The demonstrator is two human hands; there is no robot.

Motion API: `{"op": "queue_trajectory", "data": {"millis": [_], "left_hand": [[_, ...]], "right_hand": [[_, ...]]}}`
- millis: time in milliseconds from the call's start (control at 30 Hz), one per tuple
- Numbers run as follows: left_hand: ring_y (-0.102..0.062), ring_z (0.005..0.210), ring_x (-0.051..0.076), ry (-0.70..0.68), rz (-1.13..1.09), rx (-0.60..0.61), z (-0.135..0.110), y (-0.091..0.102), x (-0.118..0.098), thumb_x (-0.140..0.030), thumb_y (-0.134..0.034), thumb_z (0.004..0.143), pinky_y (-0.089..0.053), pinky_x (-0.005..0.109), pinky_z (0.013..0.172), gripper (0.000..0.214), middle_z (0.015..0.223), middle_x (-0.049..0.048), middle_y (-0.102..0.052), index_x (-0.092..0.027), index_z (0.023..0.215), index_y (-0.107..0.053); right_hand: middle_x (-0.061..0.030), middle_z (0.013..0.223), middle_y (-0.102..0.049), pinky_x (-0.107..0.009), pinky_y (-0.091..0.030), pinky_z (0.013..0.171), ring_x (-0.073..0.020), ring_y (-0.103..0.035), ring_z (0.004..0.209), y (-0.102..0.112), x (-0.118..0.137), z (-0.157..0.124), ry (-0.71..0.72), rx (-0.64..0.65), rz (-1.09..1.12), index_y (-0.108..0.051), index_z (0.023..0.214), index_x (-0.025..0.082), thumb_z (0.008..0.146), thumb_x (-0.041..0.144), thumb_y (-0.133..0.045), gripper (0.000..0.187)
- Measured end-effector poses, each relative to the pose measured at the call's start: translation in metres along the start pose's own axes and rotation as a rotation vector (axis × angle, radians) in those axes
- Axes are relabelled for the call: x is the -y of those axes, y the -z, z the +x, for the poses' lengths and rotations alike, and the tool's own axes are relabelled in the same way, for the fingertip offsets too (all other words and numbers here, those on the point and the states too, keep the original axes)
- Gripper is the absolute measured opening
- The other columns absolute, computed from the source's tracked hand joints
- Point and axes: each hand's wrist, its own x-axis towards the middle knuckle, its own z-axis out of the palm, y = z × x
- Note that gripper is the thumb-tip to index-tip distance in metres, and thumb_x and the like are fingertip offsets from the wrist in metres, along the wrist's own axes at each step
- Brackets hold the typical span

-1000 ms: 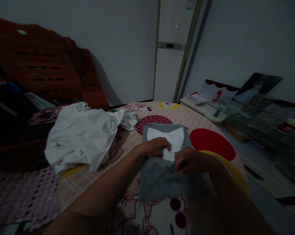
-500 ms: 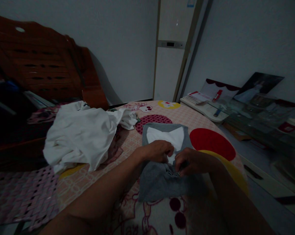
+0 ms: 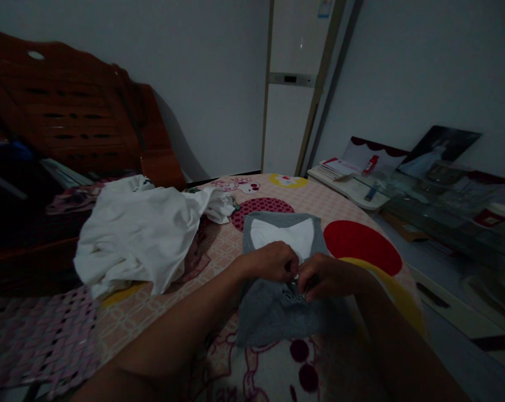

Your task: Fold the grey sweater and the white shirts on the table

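A grey garment with a white inner panel (image 3: 273, 312) lies flat on the round table, partly folded. Over its middle, my left hand (image 3: 274, 261) is closed, its fingertips pinching the bunched cloth. My right hand (image 3: 327, 276) is close beside it, thumb and fingers pinched on the same gathered part. A small dark and light patterned bit shows between the two hands; what it is I cannot make out. The fingertips partly hide the pinched cloth.
A heap of white cloth (image 3: 139, 234) rests at the table's left, by a wooden chair (image 3: 76, 117). The printed tablecloth (image 3: 168, 312) covers the round table. To the right stands a glass-topped cabinet (image 3: 428, 206) with papers, a photo and a cup.
My left hand has shifted slightly down and right, closing the gap to my right hand. More of the dark patterned bit shows between them. The garment lies almost as before.
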Motion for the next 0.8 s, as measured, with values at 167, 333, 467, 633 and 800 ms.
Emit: {"op": "queue_trajectory", "data": {"millis": [167,333,467,633,800], "left_hand": [[-0.055,0.061,0.009,0.016,-0.211,-0.047,0.003,-0.003,0.017,-0.011,-0.065,0.077,-0.037,0.018,0.059,0.008,0.067,-0.0014,-0.066,-0.012,0.079,-0.072],[-0.057,0.066,0.01,-0.022,-0.458,-0.006,0.002,0.0,0.038,-0.03,-0.068,0.083,-0.041,0.019,0.064,0.018,0.073,0.0005,-0.067,-0.012,0.083,-0.072],[-0.061,0.073,0.014,0.038,-0.732,0.088,-0.008,0.011,0.049,-0.06,-0.043,0.095,-0.046,0.024,0.069,0.056,0.082,0.0059,-0.071,-0.012,0.092,-0.073],[-0.06,0.079,0.014,0.018,-0.613,0.17,-0.014,0.015,0.056,-0.056,-0.072,0.077,-0.044,0.021,0.07,0.047,0.09,0.001,-0.07,-0.018,0.105,-0.071],[-0.057,0.073,0.013,0.033,-0.539,0.261,-0.016,0.015,0.058,-0.039,-0.081,0.07,-0.042,0.021,0.067,0.033,0.078,-0.0029,-0.065,-0.016,0.091,-0.07]], "right_hand": [[-0.0008,0.074,-0.067,-0.022,-0.044,0.063,-0.0126,-0.061,0.068,0.0,-0.004,0.001,-0.004,-0.004,0.028,-0.076,0.085,0.016,0.078,0.036,-0.077,0.022],[-0.0017,0.075,-0.069,-0.022,-0.045,0.062,-0.0128,-0.061,0.067,-0.001,-0.002,0.002,0.01,-0.026,0.028,-0.075,0.084,0.016,0.079,0.034,-0.075,0.019],[-0.0025,0.075,-0.071,-0.024,-0.045,0.064,-0.0143,-0.062,0.068,0.0,-0.009,0.008,-0.072,-0.331,-0.051,-0.074,0.082,0.016,0.079,0.028,-0.068,0.014],[-0.0063,0.083,-0.074,-0.029,-0.049,0.071,-0.0187,-0.065,0.078,0.009,-0.032,0.013,-0.185,-0.551,-0.112,-0.074,0.088,0.015,0.079,0.031,-0.063,0.021],[-0.0088,0.084,-0.073,-0.031,-0.049,0.072,-0.0206,-0.065,0.078,0.02,-0.047,0.0,-0.302,-0.579,-0.164,-0.074,0.092,0.013,0.079,0.038,-0.065,0.029]]}}
